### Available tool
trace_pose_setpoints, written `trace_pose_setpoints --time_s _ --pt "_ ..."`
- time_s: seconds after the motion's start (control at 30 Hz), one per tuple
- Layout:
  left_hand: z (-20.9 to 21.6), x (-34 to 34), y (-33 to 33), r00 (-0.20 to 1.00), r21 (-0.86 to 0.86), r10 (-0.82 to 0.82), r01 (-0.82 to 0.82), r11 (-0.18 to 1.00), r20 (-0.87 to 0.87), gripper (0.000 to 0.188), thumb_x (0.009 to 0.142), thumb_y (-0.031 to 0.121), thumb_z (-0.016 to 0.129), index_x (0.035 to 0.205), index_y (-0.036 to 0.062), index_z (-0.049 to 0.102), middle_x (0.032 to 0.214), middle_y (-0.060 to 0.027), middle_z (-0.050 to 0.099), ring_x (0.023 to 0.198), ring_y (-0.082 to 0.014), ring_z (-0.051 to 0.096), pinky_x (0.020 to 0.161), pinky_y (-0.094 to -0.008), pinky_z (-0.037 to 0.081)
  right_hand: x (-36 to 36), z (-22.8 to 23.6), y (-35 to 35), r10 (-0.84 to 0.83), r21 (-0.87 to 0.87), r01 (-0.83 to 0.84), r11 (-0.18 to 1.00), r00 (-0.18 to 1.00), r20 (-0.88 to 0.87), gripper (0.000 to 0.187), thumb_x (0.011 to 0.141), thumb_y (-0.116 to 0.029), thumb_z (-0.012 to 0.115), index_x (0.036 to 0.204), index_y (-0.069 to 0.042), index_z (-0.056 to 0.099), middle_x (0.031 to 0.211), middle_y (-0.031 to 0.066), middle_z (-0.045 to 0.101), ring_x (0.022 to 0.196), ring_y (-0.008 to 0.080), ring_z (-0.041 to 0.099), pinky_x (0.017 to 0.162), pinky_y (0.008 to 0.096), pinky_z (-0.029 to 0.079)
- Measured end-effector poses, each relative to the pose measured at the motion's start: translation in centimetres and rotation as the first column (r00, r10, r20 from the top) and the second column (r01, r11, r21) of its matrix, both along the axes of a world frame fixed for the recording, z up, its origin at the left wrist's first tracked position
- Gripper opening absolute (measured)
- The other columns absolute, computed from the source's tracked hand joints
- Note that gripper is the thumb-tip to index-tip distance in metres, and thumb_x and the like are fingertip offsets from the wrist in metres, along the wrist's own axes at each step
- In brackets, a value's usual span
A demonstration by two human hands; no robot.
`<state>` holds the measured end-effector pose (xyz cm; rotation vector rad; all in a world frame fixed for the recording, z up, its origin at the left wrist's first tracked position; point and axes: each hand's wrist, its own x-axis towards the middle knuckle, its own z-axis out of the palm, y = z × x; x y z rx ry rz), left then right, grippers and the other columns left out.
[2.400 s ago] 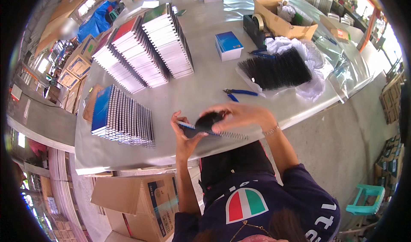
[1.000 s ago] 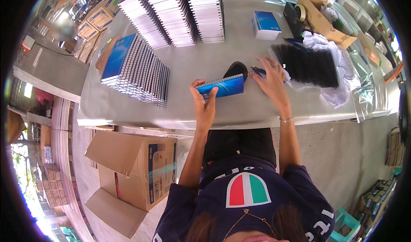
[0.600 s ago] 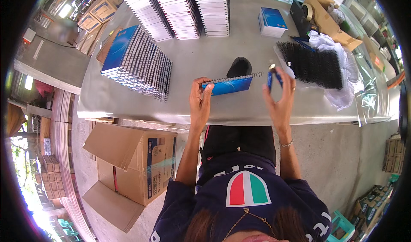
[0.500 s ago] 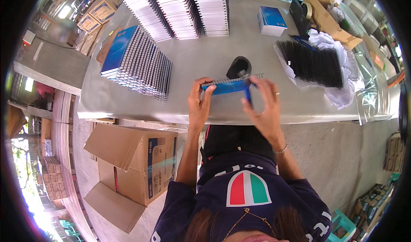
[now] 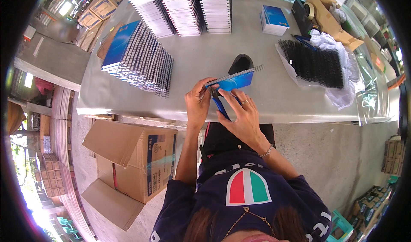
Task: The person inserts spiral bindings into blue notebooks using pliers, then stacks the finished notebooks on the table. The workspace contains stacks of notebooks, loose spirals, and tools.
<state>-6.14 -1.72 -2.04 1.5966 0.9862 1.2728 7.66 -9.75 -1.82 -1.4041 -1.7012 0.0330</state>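
My left hand is closed on the left end of a small blue notebook, held above the table's near edge. A dark wire spiral runs along its upper edge, and its loose end sticks out past the right corner. In my right hand is a pair of blue-handled pliers, with the jaws at the notebook's left end, close to my left fingertips. Whether the jaws grip the wire is too small to tell. Just beyond the notebook lies a dark, hollow, cup-like holder.
Spiral-bound blue notebooks are stacked at left, with taller white-paged stacks behind. At right are a small blue book stack, black wire spirals on white wrapping, and a torn carton. An open cardboard box stands below the table.
My right hand with the pliers has moved from the notebook's right end to its left end. The notebook's right side has tilted upward. My left hand still holds it.
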Motion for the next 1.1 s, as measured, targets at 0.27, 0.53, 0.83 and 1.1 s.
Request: trace_pose_setpoints --time_s 0.27,0.53,0.83,1.1 --pt "0.6 0.5 -1.2 0.978 0.114 0.134 -0.116 0.987 -0.159 0.031 0.086 -0.013 0.056 0.113 -0.0007 0.067 0.099 -0.0136 0.074 0.091 -0.0182 0.073 0.076 -0.0287 0.057 -0.5 0.1 -0.8 0.084 -0.026 -0.087 0.996 0.992 -0.093 0.057 0.081 -0.018 0.076 0.133 -0.009 0.055 0.111 0.0121 0.06 0.08 0.0281 0.064 0.068 0.0383 0.054" --pt "1.4 0.7 -2.2 0.964 0.231 0.21 -0.169 0.958 -0.165 0.027 0.087 0.0 0.067 0.113 0.0044 0.069 0.1 -0.0133 0.073 0.084 -0.0218 0.073 0.071 -0.0327 0.057 2.9 4.6 -1.1 -0.107 -0.065 -0.892 0.448 0.019 -0.994 0.036 0.101 -0.028 0.056 0.127 -0.005 0.047 0.108 0.012 0.06 0.093 0.0237 0.065 0.083 0.0368 0.053" --pt "15.1 -6.0 1.3 0.711 0.432 0.702 -0.645 0.631 0.036 0.022 0.09 0.014 0.073 0.105 -0.0022 0.072 0.08 -0.0042 0.07 0.063 -0.0041 0.053 0.055 -0.0201 0.042 13.2 -1.3 3.5 -0.185 -0.205 0.206 0.957 0.976 0.116 0.041 0.09 -0.014 0.064 0.13 -0.01 0.055 0.118 0.0157 0.052 0.114 0.0332 0.05 0.105 0.0441 0.037" --pt "16.7 -12.7 10.1 0.655 0.425 0.703 -0.74 0.522 0.278 0.024 0.09 0.016 0.072 0.105 -0.0043 0.072 0.07 -0.0023 0.064 0.064 -0.0051 0.052 0.058 -0.0205 0.04 13.5 -2.6 4.2 -0.263 -0.143 0.293 0.945 0.944 0.199 0.037 0.091 -0.015 0.063 0.127 -0.012 0.059 0.119 0.0155 0.051 0.117 0.0359 0.047 0.107 0.0497 0.033"
